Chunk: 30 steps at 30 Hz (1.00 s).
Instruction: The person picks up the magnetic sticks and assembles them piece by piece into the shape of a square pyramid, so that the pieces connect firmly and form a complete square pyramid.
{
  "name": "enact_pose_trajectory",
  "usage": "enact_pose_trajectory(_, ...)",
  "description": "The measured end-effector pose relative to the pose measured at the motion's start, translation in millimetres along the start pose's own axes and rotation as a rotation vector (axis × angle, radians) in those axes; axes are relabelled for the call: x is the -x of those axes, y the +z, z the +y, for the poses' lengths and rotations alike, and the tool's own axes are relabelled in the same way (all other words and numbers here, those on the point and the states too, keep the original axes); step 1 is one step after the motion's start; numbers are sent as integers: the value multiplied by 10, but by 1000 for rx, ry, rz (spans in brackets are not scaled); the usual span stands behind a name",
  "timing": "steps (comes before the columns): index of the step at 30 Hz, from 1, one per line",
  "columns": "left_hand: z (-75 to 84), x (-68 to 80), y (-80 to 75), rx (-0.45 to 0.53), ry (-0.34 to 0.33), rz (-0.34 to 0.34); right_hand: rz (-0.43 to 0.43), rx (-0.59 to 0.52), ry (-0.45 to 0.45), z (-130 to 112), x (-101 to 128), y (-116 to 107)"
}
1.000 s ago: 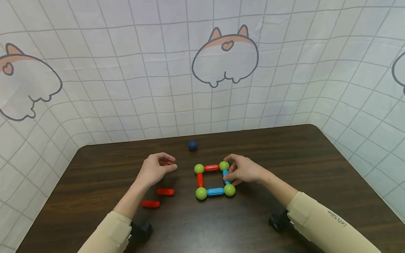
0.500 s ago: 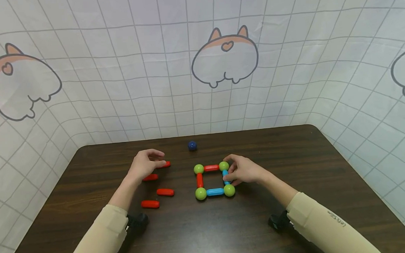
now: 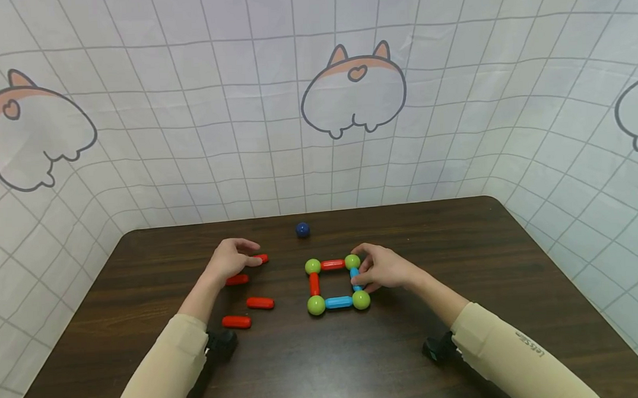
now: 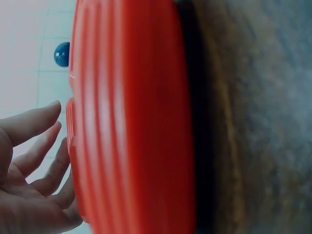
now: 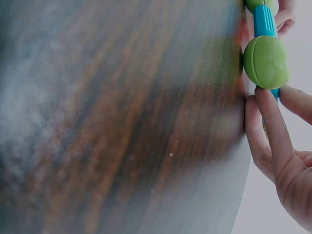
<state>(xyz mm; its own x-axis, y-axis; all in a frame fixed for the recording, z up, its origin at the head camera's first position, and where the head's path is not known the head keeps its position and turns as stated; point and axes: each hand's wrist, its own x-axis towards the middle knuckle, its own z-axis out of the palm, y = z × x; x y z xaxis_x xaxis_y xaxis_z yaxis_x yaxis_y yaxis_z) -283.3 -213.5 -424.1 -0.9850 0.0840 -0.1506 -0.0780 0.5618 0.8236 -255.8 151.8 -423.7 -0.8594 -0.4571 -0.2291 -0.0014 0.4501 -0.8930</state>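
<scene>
Even bright light, wide-angle bowing, blurry wrist close-ups

Flat square frame of rods and green balls; red rod lies beside it.

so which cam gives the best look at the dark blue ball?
Head view: the dark blue ball sits whole and unobstructed on the table, apart from both hands. The left wrist view catches it only small, beside a close-up red stick. The right wrist view does not show it.
</scene>
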Motion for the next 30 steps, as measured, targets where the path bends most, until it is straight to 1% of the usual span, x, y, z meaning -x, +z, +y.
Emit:
enact_pose_trajectory(5, -23, -46, 14, -37, 14, -13, -2, -3, -3, -3, 0, -3)
enact_pose_trajectory(15, -48, -89, 30, -134, 28, -4, -3, -2, 8, 14, -14, -3)
enact_pose_trajectory(24, -40, -79, 28, -138, 30, -11, -2, -5, 5, 19, -11, -1)
enact_pose_trajectory(30, -29, -53, 19, -110, 46, -30, 1, -2, 2, 25, -13, -1)
